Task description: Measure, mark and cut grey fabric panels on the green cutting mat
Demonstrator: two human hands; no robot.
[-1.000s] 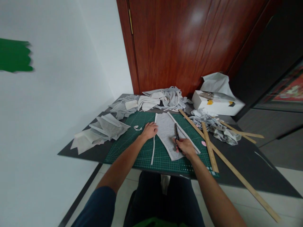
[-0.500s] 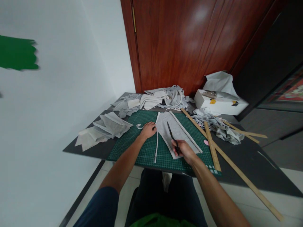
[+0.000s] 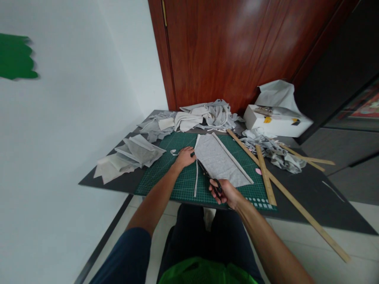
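Observation:
A light grey fabric piece [image 3: 220, 159] lies on the green cutting mat [image 3: 174, 185], with a narrow strip [image 3: 196, 183] running down from its left edge. My left hand [image 3: 186, 157] is at the fabric's left edge, its fingers closed round a small dark object that I cannot make out. My right hand [image 3: 223, 192] holds black scissors [image 3: 204, 170] by the handles. Their blades point up and left, with the tips by the fabric's left edge near the top of the strip. A small white scrap [image 3: 173, 152] lies left of my left hand.
Folded fabric pieces [image 3: 140, 152] lie at the left, and heaped fabric [image 3: 204, 116] at the back. Wooden rulers [image 3: 304, 215] cross the right side, beside crumpled scraps [image 3: 274, 154]. A white box [image 3: 276, 120] stands at the back right.
My right hand has moved down and slightly left. The scissors have swung from over the middle of the fabric to its left edge. My left hand stays at that edge.

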